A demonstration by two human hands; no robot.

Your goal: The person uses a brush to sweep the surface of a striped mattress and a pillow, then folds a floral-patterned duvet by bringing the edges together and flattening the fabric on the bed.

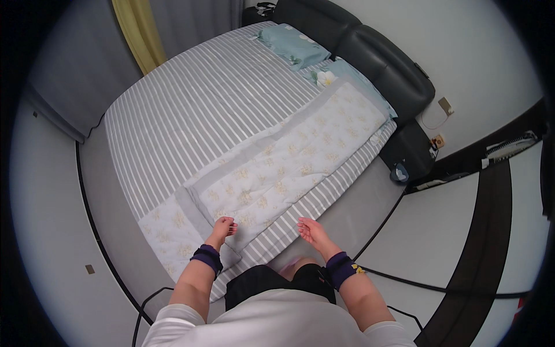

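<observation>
A white quilt (254, 184) with a pale yellow flower pattern and grey border lies folded in a long strip along the near side of the bed. One part of it spreads out at the bed's foot end. My left hand (223, 228) hovers over the quilt's near end, its fingers loosely bent and holding nothing. To the right, my right hand (313, 231) is raised near the edge of the striped sheet (191, 110); its fingers are slightly curled, apart, with nothing in them. Both wrists wear dark purple bands.
Two light blue pillows (293, 46) lie against the black headboard (370, 58), the nearer one partly under the quilt. A black nightstand (407, 147) stands beside the bed. Grey curtains (75, 63) and a yellow curtain (137, 34) hang behind. A white cabinet with a dark stripe (483, 231) is at right.
</observation>
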